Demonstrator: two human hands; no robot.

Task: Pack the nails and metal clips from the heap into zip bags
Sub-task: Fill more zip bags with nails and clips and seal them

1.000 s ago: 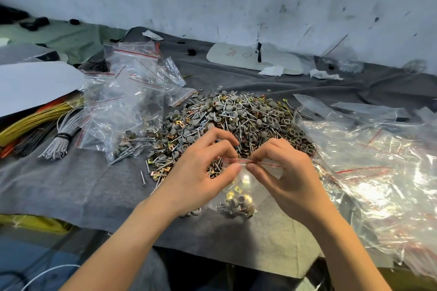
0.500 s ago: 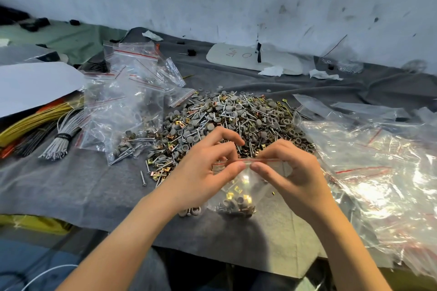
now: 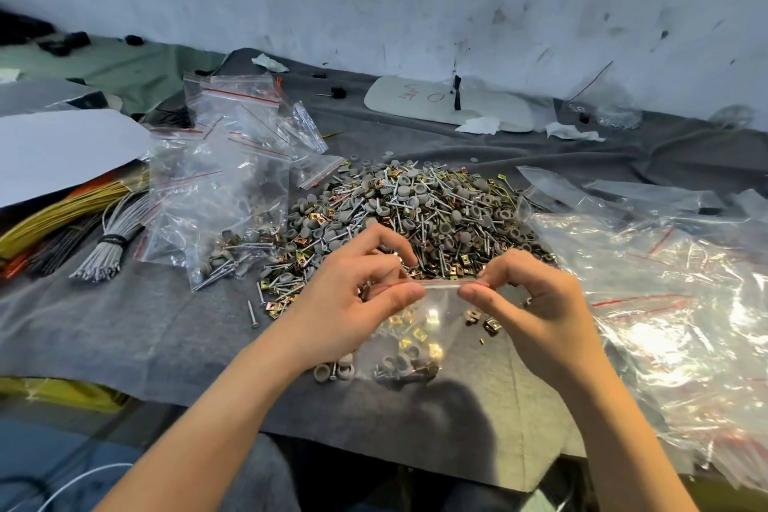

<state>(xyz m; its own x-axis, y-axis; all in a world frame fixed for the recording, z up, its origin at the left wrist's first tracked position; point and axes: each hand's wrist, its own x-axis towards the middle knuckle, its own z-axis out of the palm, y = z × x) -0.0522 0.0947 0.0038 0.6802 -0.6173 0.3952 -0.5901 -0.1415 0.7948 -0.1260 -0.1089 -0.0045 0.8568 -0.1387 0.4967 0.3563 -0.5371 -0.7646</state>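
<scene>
A heap of nails, grey caps and brass clips [image 3: 419, 216] lies in the middle of the grey cloth. In front of it I hold a small clear zip bag [image 3: 419, 328] by its red-lined top strip. My left hand [image 3: 353, 299] pinches the strip's left end and my right hand [image 3: 536, 303] pinches its right end. The bag hangs down between them, with clips, caps and nails gathered at its bottom, which touches the cloth.
Filled and empty zip bags [image 3: 224, 187] are piled left of the heap. A large spread of clear bags [image 3: 665, 287] covers the right side. Bundled wires [image 3: 104, 245] lie at far left. A white board [image 3: 449, 104] sits by the wall. The cloth edge [image 3: 374, 428] runs near me.
My hands have moved apart along the bag's top strip, the right one sliding rightward. The bag stays in front of the heap.
</scene>
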